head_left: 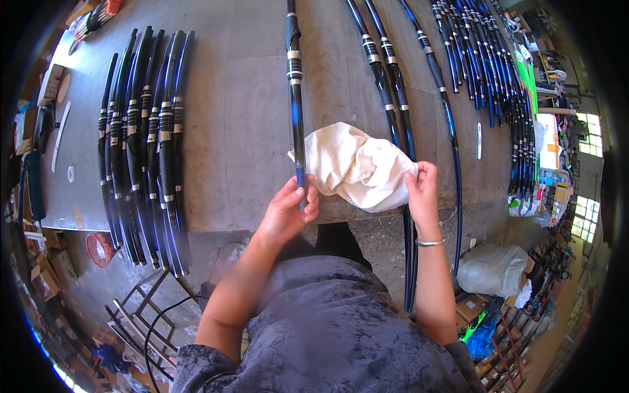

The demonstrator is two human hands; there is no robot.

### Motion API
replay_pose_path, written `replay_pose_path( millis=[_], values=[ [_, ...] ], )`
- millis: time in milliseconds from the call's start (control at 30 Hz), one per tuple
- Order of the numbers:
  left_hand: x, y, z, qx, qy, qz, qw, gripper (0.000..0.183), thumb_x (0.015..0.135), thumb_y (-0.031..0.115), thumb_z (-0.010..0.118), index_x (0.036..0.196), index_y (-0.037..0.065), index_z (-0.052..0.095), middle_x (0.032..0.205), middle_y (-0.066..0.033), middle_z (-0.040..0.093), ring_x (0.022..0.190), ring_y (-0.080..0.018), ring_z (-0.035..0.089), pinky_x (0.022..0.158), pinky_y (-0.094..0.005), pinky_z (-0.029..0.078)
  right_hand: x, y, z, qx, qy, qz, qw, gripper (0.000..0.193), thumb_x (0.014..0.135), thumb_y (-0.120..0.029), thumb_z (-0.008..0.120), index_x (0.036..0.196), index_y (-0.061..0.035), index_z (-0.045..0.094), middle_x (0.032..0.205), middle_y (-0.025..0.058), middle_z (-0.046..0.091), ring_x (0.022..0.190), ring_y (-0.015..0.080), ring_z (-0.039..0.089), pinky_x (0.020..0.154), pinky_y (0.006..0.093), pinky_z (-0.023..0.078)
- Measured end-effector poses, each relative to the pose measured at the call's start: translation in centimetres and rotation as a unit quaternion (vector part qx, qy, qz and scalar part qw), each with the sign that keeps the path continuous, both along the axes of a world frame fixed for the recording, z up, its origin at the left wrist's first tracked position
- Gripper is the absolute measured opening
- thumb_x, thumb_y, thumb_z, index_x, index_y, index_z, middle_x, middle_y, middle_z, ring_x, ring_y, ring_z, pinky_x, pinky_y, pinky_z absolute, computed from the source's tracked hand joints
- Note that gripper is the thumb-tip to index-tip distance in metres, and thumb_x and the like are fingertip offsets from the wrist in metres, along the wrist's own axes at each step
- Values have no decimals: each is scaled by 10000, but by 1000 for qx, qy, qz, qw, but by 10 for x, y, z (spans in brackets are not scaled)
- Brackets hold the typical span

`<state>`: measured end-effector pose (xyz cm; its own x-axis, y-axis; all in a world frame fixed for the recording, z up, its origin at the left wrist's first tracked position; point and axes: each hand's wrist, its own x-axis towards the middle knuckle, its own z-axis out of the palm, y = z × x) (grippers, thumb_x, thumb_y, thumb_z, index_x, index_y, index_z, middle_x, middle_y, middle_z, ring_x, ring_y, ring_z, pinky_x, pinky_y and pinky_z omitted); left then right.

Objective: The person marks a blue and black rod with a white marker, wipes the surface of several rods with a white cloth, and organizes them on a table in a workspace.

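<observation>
A black and blue fishing rod lies lengthwise on the table in front of me, a silver-ringed fitting along its upper part. My left hand is closed around its near end, just over the table's front edge. My right hand pinches the right side of a crumpled white cloth. The cloth spreads over the tabletop between my hands, its left side against the rod. Beneath its right part, two more fishing rods are partly covered.
Several dark fishing rods lie bunched at the left, their ends past the table's edge. A single rod runs down the right side. Many more rods are grouped at the far right. A wrapped bundle stands below, at right.
</observation>
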<state>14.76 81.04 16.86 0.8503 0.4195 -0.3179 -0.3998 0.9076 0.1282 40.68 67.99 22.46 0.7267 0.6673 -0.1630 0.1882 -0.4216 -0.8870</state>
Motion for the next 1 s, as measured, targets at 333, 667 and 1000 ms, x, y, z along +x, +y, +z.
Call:
replay_pose_path(
  millis=[333, 667, 1000],
  values=[
    [0, 0, -2, 1, 9, 1, 1000, 346, 943, 171, 563, 1237, 11, 474, 844, -55, 516, 690, -144, 462, 588, -276, 395, -30, 100, 12, -59, -347, 221, 910, 336, 811, -73, 672, 1133, -19, 591, 1112, 193, 618, 1051, 345, 586, 908, 422, 463],
    [-1, -1, -1, 5, -7, 6, 1000, 299, 966, 168, 518, 1214, 4, 495, 784, -49, 479, 634, -132, 421, 549, -267, 368, 1, 116, 11, -42, 259, 201, 944, 153, 938, -152, 572, 838, -46, 525, 766, -34, 512, 733, 37, 487, 664, 229, 446],
    [0, 0, 2, 2, 1, 1, 1000, 297, 964, 167, 525, 1214, 8, 501, 783, -48, 481, 640, -133, 426, 548, -265, 369, 10, 117, 36, 24, 255, 130, 958, 138, 963, -115, 545, 1038, -4, 580, 921, 9, 612, 816, 73, 582, 702, 231, 533]
  ],
)
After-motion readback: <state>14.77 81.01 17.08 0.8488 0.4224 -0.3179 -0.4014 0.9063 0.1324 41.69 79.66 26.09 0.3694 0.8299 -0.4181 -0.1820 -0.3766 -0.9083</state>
